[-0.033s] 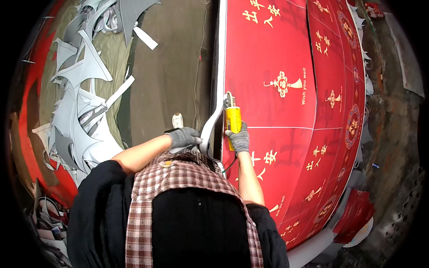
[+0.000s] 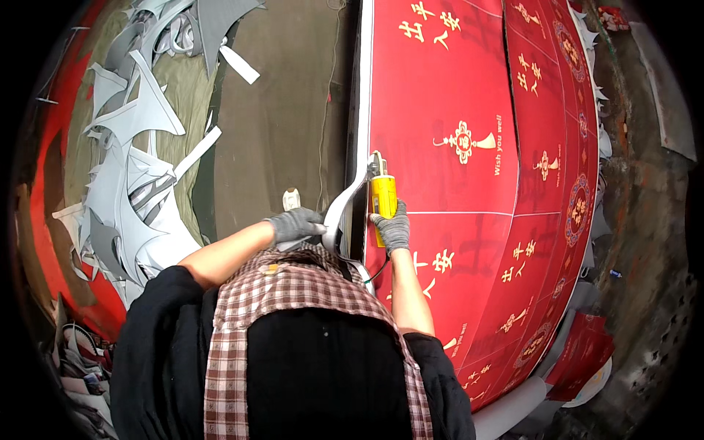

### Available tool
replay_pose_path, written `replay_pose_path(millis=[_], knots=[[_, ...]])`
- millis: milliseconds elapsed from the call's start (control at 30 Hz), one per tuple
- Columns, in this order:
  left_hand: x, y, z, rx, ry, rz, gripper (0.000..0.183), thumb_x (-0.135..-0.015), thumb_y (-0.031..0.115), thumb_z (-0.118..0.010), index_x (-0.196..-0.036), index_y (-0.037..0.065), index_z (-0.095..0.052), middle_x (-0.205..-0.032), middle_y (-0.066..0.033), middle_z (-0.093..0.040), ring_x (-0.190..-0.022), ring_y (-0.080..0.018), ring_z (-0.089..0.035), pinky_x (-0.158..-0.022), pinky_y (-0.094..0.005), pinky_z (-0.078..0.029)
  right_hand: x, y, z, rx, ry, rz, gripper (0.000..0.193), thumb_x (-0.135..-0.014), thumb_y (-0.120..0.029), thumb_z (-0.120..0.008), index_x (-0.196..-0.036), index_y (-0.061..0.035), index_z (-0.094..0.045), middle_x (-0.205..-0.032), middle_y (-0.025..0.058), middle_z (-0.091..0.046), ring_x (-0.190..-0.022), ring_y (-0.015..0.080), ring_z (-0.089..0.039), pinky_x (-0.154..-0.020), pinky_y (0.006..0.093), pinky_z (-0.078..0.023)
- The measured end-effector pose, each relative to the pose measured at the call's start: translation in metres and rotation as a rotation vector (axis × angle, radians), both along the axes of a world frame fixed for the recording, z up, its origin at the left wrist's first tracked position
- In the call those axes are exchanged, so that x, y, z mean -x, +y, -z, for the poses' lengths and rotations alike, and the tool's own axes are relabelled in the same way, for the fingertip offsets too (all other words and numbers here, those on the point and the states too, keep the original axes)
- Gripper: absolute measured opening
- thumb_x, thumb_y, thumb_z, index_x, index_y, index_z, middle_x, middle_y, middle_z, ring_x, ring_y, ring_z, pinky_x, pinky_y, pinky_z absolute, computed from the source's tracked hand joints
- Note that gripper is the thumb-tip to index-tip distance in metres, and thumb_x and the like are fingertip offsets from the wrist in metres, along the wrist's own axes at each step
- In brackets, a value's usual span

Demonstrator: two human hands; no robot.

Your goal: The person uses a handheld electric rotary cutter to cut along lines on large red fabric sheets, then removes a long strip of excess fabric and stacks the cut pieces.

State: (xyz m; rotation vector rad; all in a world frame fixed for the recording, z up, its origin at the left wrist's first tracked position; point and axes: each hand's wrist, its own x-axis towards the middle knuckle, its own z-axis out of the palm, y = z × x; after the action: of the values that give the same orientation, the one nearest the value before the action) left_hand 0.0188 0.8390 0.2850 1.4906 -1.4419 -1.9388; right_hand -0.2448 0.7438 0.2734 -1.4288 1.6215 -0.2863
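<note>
My right hand (image 2: 394,226), in a grey knit glove, is wrapped round the yellow body of a corded power cutter (image 2: 383,193). Its metal head rests at the left edge of a red printed mat sheet (image 2: 440,187) with gold characters and ornaments. From that edge a narrow white strip (image 2: 339,211) curls away toward me. My left hand (image 2: 299,224), gloved alike, is closed on this strip beside the table edge; its fingertips are partly hidden. The cutter's dark cord runs below my right wrist.
Grey and white offcuts (image 2: 136,198) lie heaped on the left over a greenish cloth (image 2: 180,81). A thin cord (image 2: 328,110) trails along the brown floor between heap and table. One white shoe tip (image 2: 291,198) shows below. Rolled grey material (image 2: 513,411) and a red piece (image 2: 583,352) sit at lower right.
My left hand has shifted slightly left, and the white strip bows out a little farther with it. The cutter and my right hand look almost unchanged.
</note>
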Motion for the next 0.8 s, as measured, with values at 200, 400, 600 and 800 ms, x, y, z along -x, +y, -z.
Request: replay_pose_path(millis=[200,400,600,800], knots=[[-0.087,-0.012,-0.056,-0.14,0.146,-0.541,0.039,-0.085,0.029,-0.06,-0.11,-0.001,-0.062,-0.095,-0.0053,-0.063,-0.088,-0.0137,-0.057,-0.081,-0.0287,-0.046,-0.027,-0.041,0.009,0.014,-0.056,0.056,0.057,-0.068,-0.009,-0.079,-0.115,-0.0016,-0.048,-0.089,0.0095,-0.063,-0.076,0.019,-0.061,-0.069,0.032,-0.052],[-0.138,-0.033,-0.063,0.0,0.419,-0.986,0.034,-0.083,0.028,-0.062,-0.104,0.001,-0.063,-0.094,-0.0043,-0.064,-0.086,-0.0142,-0.058,-0.082,-0.028,-0.047,-0.055,-0.086,0.013,0.042,-0.079,0.099,0.059,-0.067,-0.008,-0.079,-0.118,-0.0018,-0.048,-0.089,0.0091,-0.063,-0.074,0.0185,-0.061,-0.066,0.032,-0.052],[-0.194,-0.09,-0.101,0.09,0.464,-1.178,0.035,-0.08,0.029,-0.061,-0.1,0.0,-0.063,-0.089,-0.0064,-0.065,-0.084,-0.0146,-0.059,-0.079,-0.0257,-0.047,-0.09,-0.148,-0.008,-0.011,-0.017,0.027,0.061,-0.066,-0.01,-0.077,-0.118,-0.0028,-0.045,-0.087,0.012,-0.064,-0.076,0.0233,-0.064,-0.069,0.0351,-0.052],[-0.255,-0.14,-0.131,0.281,0.479,-1.267,0.036,-0.08,0.031,-0.062,-0.098,-0.001,-0.059,-0.084,-0.0092,-0.061,-0.074,-0.0184,-0.059,-0.07,-0.0291,-0.049,-0.107,-0.201,0.026,0.005,-0.013,-0.019,0.063,-0.065,-0.019,-0.079,-0.116,-0.004,-0.046,-0.09,0.0142,-0.065,-0.079,0.0275,-0.064,-0.072,0.0385,-0.052]])
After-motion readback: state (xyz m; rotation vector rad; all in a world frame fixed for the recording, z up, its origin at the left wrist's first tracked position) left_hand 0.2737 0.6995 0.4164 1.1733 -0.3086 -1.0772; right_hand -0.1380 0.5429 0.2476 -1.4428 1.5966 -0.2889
